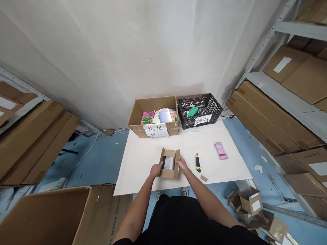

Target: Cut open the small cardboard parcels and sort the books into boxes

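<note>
Both hands hold a small cardboard box (168, 176) with its flaps folded open, near the front edge of the white table. My left hand (155, 169) is closed on its left side, and my right hand (182, 164) grips the right flap. Inside the box lies a pale, shiny item (168, 162) with a dark strip at its left; its kind is not clear. To the right of my right hand rests a black and yellow utility knife (197, 162). A small brown cardboard scrap (204, 178) lies below the knife.
At the table's back stand a cardboard box (136, 131) of books and a black plastic crate (187, 123) holding a green item (192, 111). A blurred pink item (220, 150) lies on the right. Shelves of cartons flank both sides. A large open carton (84, 217) stands front left.
</note>
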A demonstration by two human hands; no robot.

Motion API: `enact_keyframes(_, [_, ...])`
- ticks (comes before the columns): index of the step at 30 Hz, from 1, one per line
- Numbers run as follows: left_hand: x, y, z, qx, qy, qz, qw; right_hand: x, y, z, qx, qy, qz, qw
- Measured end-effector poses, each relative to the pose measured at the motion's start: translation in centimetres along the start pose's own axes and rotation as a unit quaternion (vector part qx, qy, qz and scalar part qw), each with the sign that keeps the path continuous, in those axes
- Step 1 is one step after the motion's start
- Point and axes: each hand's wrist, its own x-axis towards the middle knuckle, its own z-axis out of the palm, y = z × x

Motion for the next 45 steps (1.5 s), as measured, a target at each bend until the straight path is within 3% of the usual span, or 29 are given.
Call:
enact_keyframes(5, [-0.6, -1.8, 0.7, -0.122, -0.024, -0.013, 0.992, -0.8, 1.7, -2.3, 0.079, -0.027, 0.048, 0.995])
enact_keyframes(9, [-0.5, -2.7, 1.7, -0.239, -0.058, -0.071, 0.967, -0.8, 2.9, -3.4, 0.099, -0.055, 0.059, 0.992])
enact_keyframes(14, [0.7, -2.5, 1.3, -0.176, -0.044, -0.105, 0.978, 0.0, 4.2, -4.1, 0.128, -0.068, 0.075, 0.987])
enact_keyframes(17, [0.9, -2.2, 0.1, -0.129, 0.020, -0.094, 0.987, 0.5, 4.6, -4.2, 0.119, -0.064, 0.059, 0.989])
enact_keyframes(19, [0.5, -1.8, -0.2, -0.080, 0.082, -0.015, 0.993, 0.6, 4.4, -4.1, 0.061, -0.012, 0.027, 0.998])
enact_keyframes(21, [-0.3, -1.2, 0.3, -0.029, 0.111, 0.101, 0.988, 0.4, 3.6, -3.9, -0.058, 0.061, -0.040, 0.996])
enact_keyframes(23, [-1.2, -0.4, 1.4, 0.012, 0.099, 0.192, 0.976, 0.1, 2.3, -3.5, -0.211, 0.086, -0.125, 0.966])
enact_keyframes(26, [-2.7, 0.3, 3.1, 0.061, 0.098, 0.249, 0.962, -0.2, -0.4, -2.7, -0.400, 0.009, -0.200, 0.894])
enact_keyframes(29, [-3.7, -0.2, 3.9, 0.058, 0.106, 0.278, 0.953, 0.0, -2.8, -1.9, -0.510, -0.066, -0.187, 0.837])
enact_keyframes(32, [-4.4, -1.5, 3.4, 0.022, 0.070, 0.294, 0.953, 0.5, -4.2, -1.5, -0.555, -0.076, -0.164, 0.812])
enact_keyframes(37, [-5.1, -3.6, 2.7, 0.043, 0.033, 0.302, 0.952, 2.1, -5.3, -1.2, -0.578, -0.083, -0.120, 0.803])
enact_keyframes(41, [-5.6, -4.3, 3.6, 0.061, 0.062, 0.292, 0.952, 3.7, -5.9, -0.4, -0.585, -0.086, -0.076, 0.803])
enact_keyframes(45, [-6.2, -3.4, 5.3, 0.086, 0.095, 0.273, 0.953, 4.6, -5.8, 0.1, -0.576, -0.056, -0.011, 0.815])
